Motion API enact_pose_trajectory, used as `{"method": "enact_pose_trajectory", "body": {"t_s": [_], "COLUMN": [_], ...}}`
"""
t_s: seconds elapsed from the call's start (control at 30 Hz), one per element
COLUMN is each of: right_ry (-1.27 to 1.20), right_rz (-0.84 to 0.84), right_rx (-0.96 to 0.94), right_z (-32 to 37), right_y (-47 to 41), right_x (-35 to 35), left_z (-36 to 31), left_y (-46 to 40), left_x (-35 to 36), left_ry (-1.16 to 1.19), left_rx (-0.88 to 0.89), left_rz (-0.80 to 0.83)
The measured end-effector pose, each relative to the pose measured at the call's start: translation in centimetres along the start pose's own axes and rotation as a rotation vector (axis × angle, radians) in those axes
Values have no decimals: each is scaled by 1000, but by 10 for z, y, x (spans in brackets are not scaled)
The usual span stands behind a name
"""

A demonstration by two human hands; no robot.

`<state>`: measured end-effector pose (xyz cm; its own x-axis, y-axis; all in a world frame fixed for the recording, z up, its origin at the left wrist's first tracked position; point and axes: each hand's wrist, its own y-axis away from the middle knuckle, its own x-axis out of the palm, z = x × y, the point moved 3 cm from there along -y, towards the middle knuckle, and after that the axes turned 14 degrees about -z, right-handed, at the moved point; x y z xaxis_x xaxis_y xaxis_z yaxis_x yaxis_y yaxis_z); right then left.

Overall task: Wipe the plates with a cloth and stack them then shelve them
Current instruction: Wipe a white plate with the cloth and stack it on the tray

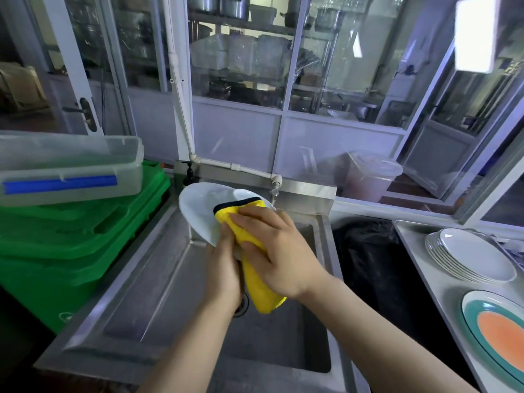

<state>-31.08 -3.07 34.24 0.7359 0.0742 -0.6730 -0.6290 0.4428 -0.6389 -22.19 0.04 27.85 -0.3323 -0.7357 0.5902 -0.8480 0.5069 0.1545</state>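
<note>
Steadily, your left hand (224, 268) gripped the white plate (201, 211) over the sink (158, 279); your right hand (272, 251) pressed the yellow cloth (249, 251) flat, best swept rim to rim.

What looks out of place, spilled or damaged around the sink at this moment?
Nothing stands out. The left hand holds the white plate tilted over the sink while the right hand presses the yellow cloth on it. The stack of white plates on the counter looks tidy.
</note>
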Motion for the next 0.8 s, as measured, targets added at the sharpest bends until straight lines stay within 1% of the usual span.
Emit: {"method": "enact_pose_trajectory", "body": {"t_s": [0.07, 0.17, 0.33, 0.4, 0.5, 0.63, 0.7, 0.8], "right_ry": [-6, 8, -12, -9, 34, 76, 105, 181], "right_rz": [18, 38, -11, -23, -12, 12, 27, 106], "right_rx": [-7, -14, 18, 86, 266, 479, 544, 600], "right_z": [-10, -30, -57, -71, -102, -139, -152, -169], "right_y": [8, 22, 44, 54, 71, 108, 132, 174], "right_x": [-2, -7, -12, -12, -10, -9, -11, -9], "left_z": [1, 3, 3, 3, 4, 6, 10, 20], "left_y": [3, 6, 11, 13, 14, 14, 15, 16], "left_x": [-4, -10, -20, -25, -34, -46, -53, -63], "left_ry": [18, 82, 125, 114, 70, 1, -30, -71], "left_rx": [-7, -74, -105, -106, -87, -85, -93, -129], "left_rz": [-3, -16, -31, -47, -54, -12, 5, -23]}}
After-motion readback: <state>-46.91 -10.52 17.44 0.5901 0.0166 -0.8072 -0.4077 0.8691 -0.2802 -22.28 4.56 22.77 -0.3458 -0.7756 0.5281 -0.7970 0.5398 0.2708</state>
